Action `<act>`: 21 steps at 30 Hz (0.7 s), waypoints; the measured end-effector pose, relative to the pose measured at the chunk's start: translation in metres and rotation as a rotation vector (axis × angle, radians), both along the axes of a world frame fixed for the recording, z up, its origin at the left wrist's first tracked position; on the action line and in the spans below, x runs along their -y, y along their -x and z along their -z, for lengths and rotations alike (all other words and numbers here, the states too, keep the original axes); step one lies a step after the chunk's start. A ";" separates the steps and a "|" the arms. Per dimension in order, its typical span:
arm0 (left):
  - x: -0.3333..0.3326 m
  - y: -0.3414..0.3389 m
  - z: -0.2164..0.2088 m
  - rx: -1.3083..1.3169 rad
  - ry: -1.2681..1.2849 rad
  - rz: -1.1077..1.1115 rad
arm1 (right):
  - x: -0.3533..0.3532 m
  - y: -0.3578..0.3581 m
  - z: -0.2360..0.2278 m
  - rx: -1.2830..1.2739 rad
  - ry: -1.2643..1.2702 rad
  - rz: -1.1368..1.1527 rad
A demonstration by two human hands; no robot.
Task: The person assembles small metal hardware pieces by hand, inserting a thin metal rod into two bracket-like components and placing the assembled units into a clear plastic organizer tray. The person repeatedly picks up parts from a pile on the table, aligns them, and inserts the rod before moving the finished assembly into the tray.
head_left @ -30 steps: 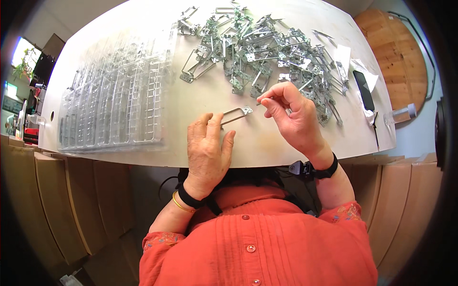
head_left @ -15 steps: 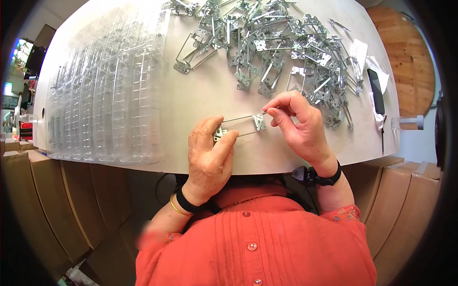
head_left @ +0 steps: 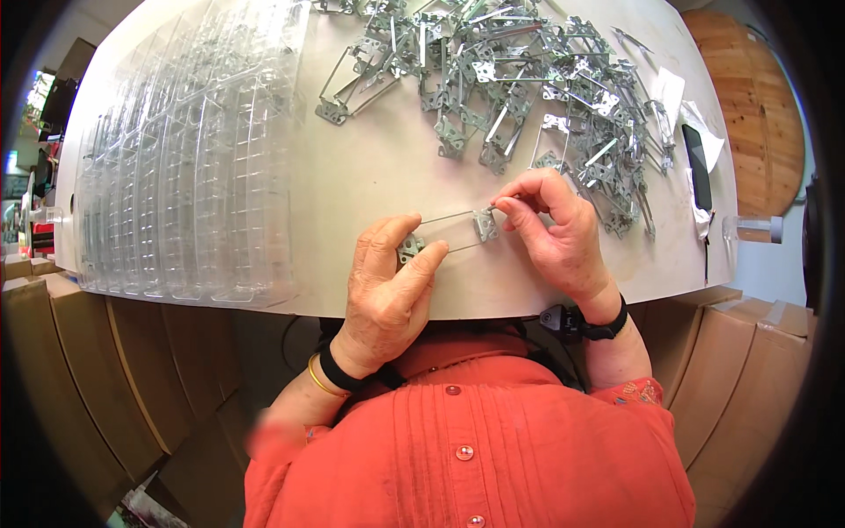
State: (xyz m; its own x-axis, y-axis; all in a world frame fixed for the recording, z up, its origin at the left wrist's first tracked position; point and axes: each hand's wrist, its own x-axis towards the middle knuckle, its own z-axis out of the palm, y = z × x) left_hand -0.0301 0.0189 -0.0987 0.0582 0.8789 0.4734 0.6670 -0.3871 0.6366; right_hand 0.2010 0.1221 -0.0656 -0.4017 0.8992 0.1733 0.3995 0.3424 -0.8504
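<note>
My left hand [head_left: 387,295] is closed on one end of a small metal bracket frame [head_left: 486,226]. Two thin parallel rods join its two perforated end plates, and it is held flat just above the table. At the frame's far right corner, thumb and forefinger of my right hand [head_left: 563,233] are pinched together. A thin dark rod-like piece [head_left: 496,208] shows at those fingertips, touching or very near the end plate; most of it is hidden by the fingers. Beyond my hands lies a heap of similar metal bracket frames [head_left: 502,114], tangled together.
Stacked clear plastic trays [head_left: 176,194] cover the table's left side. On the right lie a dark phone [head_left: 697,167], white paper [head_left: 669,92] and a clear tube with a grey cap [head_left: 759,230]. Cardboard boxes [head_left: 731,378] stand below the table on both sides.
The view has shifted slightly. My right fingertips have come a little closer to the frame's corner, and the frame is turned slightly. My left hand keeps its grip.
</note>
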 end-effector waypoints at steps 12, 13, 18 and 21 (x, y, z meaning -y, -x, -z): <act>0.000 0.001 -0.002 0.000 -0.004 0.014 | 0.002 -0.002 0.000 0.045 -0.051 -0.020; 0.000 0.001 -0.002 0.001 -0.003 0.015 | 0.002 -0.002 -0.001 0.050 -0.055 -0.021; 0.001 0.001 -0.003 0.003 -0.003 0.009 | 0.002 0.001 -0.002 0.062 -0.043 -0.015; 0.001 0.001 -0.003 0.001 0.001 0.009 | 0.002 0.001 0.000 0.066 -0.054 -0.010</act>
State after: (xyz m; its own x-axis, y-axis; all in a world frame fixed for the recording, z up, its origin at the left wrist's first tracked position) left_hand -0.0311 0.0181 -0.0955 0.0661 0.8788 0.4727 0.6630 -0.3927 0.6374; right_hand 0.1995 0.1199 -0.0657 -0.4224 0.8853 0.1943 0.4501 0.3910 -0.8028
